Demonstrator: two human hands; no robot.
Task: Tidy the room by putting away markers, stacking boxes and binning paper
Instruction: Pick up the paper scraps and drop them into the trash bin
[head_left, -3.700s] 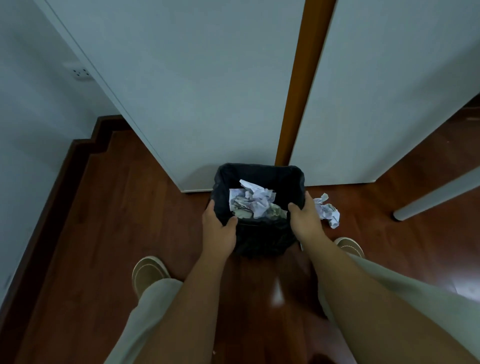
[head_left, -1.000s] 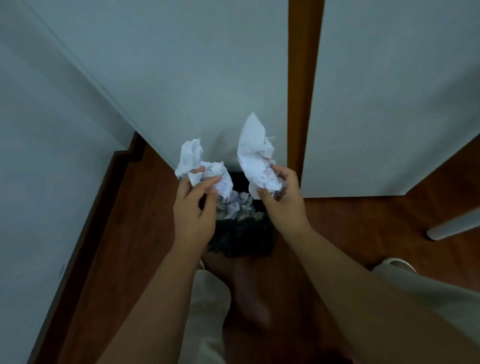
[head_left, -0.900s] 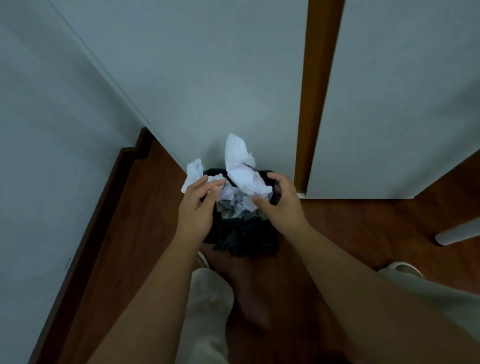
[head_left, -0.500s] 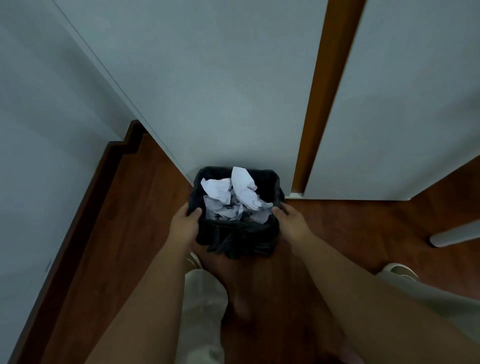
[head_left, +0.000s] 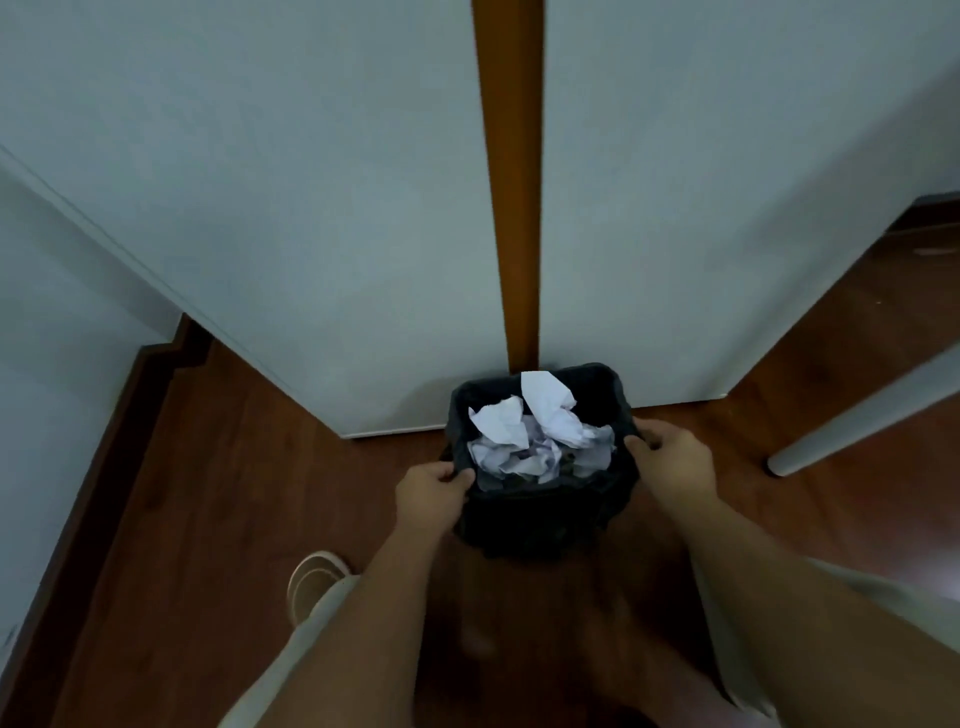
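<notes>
head view: the black bin (head_left: 540, 514) stands on the wooden floor (head_left: 218, 519) against the white wall (head_left: 311, 208), filled with crumpled paper (head_left: 535, 436). left hand (head_left: 428, 493) and right hand (head_left: 675, 457) are each closed on the bin's rim, one per side.

I see a reddish-brown polished wooden floor (head_left: 218, 519) bounded at its left edge by a dark brown skirting board (head_left: 111, 431). Pale grey-white flat panels (head_left: 311, 208) rise at its far edge, split by a vertical orange-brown wooden strip (head_left: 511, 182). A white cylindrical leg (head_left: 857, 415) meets the floor's right side. A beige shoe (head_left: 311, 582) rests near-left.
</notes>
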